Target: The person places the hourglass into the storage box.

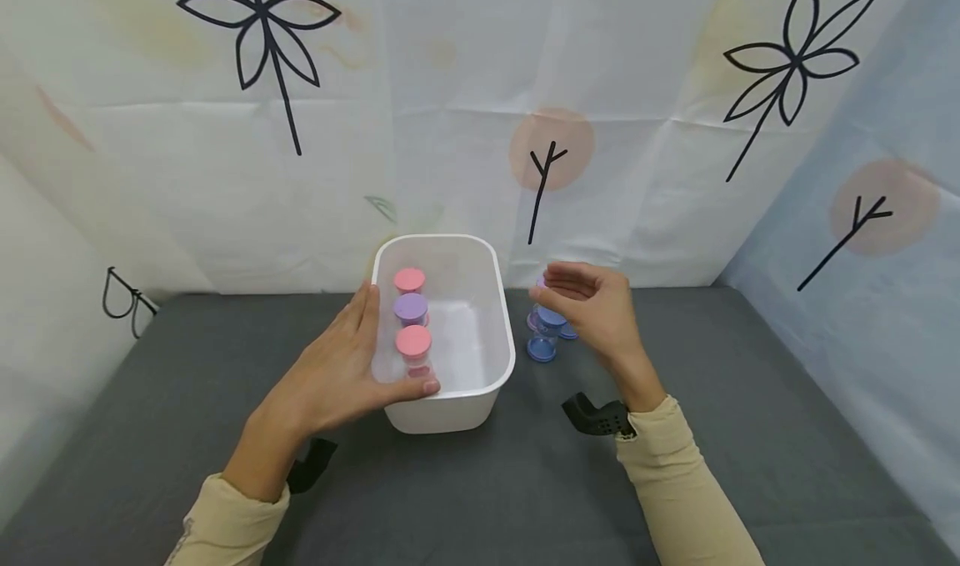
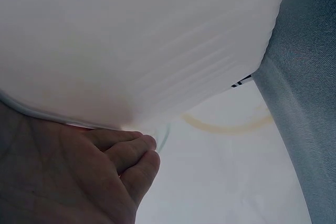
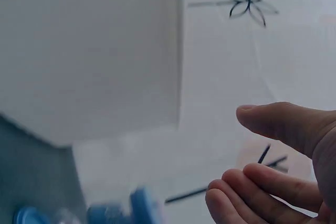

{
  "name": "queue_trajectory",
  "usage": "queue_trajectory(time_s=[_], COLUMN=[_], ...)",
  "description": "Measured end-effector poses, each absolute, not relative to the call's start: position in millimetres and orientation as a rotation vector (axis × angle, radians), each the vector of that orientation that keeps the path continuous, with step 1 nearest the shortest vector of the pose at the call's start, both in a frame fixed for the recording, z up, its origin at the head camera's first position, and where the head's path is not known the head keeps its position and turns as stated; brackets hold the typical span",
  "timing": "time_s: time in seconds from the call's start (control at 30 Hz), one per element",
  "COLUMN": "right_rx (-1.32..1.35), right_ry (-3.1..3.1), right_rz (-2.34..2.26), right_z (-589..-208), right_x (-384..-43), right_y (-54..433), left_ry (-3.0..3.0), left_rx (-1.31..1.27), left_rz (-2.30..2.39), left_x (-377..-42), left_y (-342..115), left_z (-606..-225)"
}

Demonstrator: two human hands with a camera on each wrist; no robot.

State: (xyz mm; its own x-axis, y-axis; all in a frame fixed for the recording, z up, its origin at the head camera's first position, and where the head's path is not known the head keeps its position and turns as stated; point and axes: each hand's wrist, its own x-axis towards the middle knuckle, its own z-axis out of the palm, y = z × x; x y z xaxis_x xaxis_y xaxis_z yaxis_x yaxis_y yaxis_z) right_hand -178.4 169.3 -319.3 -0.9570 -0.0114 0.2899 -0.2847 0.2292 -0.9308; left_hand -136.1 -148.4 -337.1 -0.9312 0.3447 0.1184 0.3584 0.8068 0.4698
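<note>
A white plastic bin [image 1: 437,416] stands on the grey table. Upright along its inner left side are small sand timers: a pink one [image 1: 409,279] at the back, a purple one [image 1: 411,308] in the middle and a pink one [image 1: 414,343] in front. My left hand [image 1: 330,374] holds the bin's near left corner, thumb over the near rim and fingers along the outer left wall. To the right of the bin, my right hand [image 1: 596,312] hovers above a blue sand timer [image 1: 543,341], thumb and fingers apart, holding nothing. It partly hides more blue and purple timers.
A pale cloth [image 1: 442,166] with drawn flowers and trees hangs behind the table [image 1: 480,499], with a bluish cloth [image 1: 862,316] on the right. A dark wrist mount [image 1: 596,416] sticks out below the right wrist.
</note>
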Motion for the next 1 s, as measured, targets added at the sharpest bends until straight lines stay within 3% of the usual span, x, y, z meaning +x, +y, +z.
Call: queue_trajectory(time_s=[0.33, 1.0], right_rx=[0.125, 0.087], right_ry=[-2.652, -2.819], right_rz=[1.476, 1.324], right_z=[-334.5, -340.4], right_x=[-188.2, -192.3], right_y=[201.9, 199.1], left_ry=[-2.952, -2.948], left_rx=[-0.566, -0.573], left_rz=[-0.768, -0.784], left_x=[-135.6, -137.0], left_y=[-148.4, -149.5], left_z=[-336.6, -337.7])
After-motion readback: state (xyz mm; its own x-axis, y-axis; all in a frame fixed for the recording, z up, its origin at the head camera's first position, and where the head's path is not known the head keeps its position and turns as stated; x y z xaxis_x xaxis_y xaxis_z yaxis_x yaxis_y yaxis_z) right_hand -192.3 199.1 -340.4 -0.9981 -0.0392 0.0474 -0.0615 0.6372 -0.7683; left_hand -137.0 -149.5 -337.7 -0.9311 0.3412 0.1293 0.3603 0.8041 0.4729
